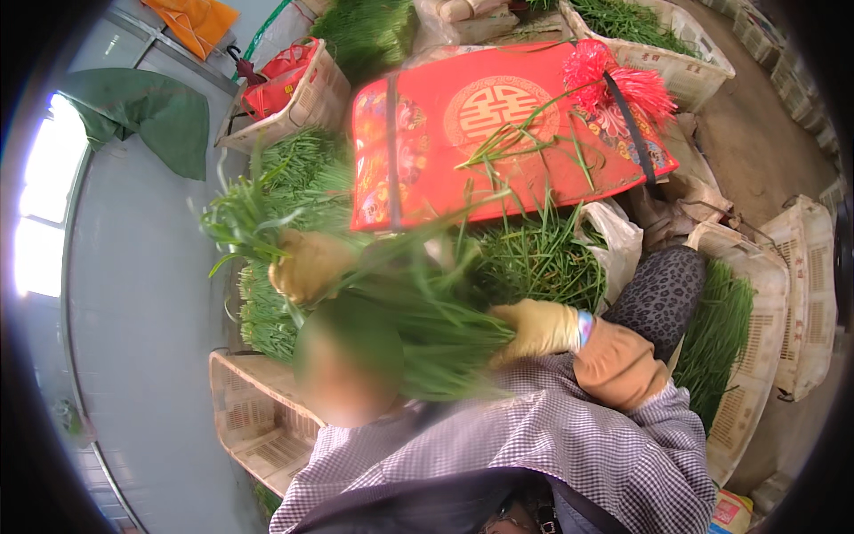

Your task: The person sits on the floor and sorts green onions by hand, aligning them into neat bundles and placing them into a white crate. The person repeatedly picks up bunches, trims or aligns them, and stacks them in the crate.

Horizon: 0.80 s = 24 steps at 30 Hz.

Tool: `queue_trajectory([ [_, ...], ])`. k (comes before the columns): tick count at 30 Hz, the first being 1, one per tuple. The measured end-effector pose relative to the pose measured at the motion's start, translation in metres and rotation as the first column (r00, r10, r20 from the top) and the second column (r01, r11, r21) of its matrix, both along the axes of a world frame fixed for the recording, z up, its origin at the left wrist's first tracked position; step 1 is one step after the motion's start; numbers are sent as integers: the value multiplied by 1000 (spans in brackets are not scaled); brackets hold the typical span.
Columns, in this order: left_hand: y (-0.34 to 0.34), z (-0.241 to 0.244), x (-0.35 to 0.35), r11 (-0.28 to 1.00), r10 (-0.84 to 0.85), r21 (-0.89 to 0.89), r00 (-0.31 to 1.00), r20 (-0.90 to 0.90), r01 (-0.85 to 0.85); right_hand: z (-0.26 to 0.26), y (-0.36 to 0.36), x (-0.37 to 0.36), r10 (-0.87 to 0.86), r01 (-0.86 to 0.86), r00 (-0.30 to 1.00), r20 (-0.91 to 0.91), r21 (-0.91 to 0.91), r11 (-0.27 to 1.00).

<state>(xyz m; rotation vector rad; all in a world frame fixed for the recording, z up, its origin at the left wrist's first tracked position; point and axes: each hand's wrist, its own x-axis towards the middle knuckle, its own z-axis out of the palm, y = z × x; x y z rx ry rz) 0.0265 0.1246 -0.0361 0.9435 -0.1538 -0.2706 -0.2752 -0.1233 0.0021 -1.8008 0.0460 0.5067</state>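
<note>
My left hand, in a yellow glove, grips a bunch of long green chive-like leaves. One end of the bunch fans out beyond that hand towards the wall. My right hand, gloved in yellow too, closes on the leaves at the other side, close to my chest. Motion blurs the leaves between my hands, and they hide some fingers. Ahead lies a red padded panel with a gold emblem, dark straps and a few stray leaves on it. Loose leaves fill a white plastic bag at its near edge.
Stacked green bundles stand at the left, by a crate holding a red bag. Plastic crates stand at my right, one with greens. Another crate is at my left, near a grey wall. A crate of greens is at the back right.
</note>
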Motion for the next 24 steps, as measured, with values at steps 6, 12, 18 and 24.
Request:
queue_trajectory([
  [6, 23, -16, -14, 998, 28, 48, 999, -29, -26, -67, -10, -72, -312, 283, 950, -5, -408, 868],
  [12, 41, -12, -22, 995, 60, 84, 998, -10, -59, 12, -61, -16, -280, 567, 717, 639, -300, 767],
  [18, 20, -27, -30, 995, -4, 95, 999, -42, 8, -7, -30, 113, -116, -102, 884, 453, 429, 897],
  [24, 54, -25, -38, 985, 46, 171, 998, -46, -38, -88, 2, 22, 33, 119, 983, -179, 769, 629],
])
